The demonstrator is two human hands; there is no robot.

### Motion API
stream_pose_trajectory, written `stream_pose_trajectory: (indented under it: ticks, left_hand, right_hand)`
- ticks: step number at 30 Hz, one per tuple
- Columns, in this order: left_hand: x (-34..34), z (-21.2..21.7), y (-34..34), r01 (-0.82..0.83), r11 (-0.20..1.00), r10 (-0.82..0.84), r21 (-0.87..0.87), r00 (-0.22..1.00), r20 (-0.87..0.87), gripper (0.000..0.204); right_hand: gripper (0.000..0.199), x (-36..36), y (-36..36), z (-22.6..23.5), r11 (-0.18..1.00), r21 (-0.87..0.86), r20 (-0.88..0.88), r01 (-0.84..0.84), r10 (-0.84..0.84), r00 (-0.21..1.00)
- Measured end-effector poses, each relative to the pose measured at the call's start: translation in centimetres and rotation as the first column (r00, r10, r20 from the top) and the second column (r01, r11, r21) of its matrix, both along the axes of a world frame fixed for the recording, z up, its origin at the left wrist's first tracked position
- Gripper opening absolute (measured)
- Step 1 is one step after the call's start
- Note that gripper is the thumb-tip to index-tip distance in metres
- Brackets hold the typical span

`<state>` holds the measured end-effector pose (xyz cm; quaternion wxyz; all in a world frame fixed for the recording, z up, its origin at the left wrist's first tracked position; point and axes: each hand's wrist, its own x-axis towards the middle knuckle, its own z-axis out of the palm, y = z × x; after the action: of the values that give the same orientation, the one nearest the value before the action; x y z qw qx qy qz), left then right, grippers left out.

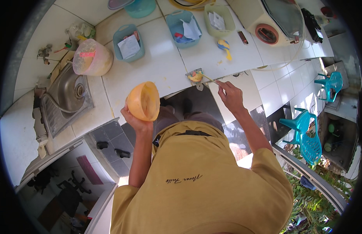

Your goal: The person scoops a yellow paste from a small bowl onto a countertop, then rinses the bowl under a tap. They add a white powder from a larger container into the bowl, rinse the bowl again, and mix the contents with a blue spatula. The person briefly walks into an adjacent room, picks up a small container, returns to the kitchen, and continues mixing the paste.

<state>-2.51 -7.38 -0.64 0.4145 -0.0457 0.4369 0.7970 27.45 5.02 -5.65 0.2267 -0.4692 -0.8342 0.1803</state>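
an orange bowl (pixel 143 101) is held tilted in the left hand (pixel 135 121), the fingers closed under its base, just off the front edge of the white tiled counter (pixel 157 66). a thin stick (pixel 207 77) is pinched in the closed right hand (pixel 230 94), its far tip resting in a small dish of yellow paste (pixel 195 76) that stands at the same counter edge, near the bowl and to its right. the step in hand is judged to be the working or lifting of paste with the stick while the bowl is kept ready; the next move would call for a steady carry of the loaded tip across the short gap to the bowl without dripping.

further back on the counter a pink-lidded tub (pixel 92 58) is seen beside the steel sink (pixel 67 97), and three small baskets of papers (pixel 129 43) are lined up behind the dish. the inside of the bowl is largely turned away, so its contents cannot be made out. the stick's tip is too small to judge, and the body below the counter edge is hidden by the yellow shirt (pixel 200 179).
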Motion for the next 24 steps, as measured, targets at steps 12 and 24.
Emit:
stream_pose_trajectory:
  ticks: [12, 24]
  left_hand:
    - [0.0, -0.8, -0.3, 0.011, 1.0, -0.012, 0.02, 0.999, 0.043, 0.045]
    - [0.2, -0.8, -0.8, -0.015, 1.0, 0.015, -0.01, 0.999, 0.041, 0.052]
  right_hand:
    - [0.031, 0.3, 2.9, 5.0, 0.992, 0.01, 0.132, -0.127, 0.125, 0.983]
    - [0.036, 0.6, 3.5, 5.6, 0.965, -0.033, 0.216, -0.259, 0.26, 0.941]
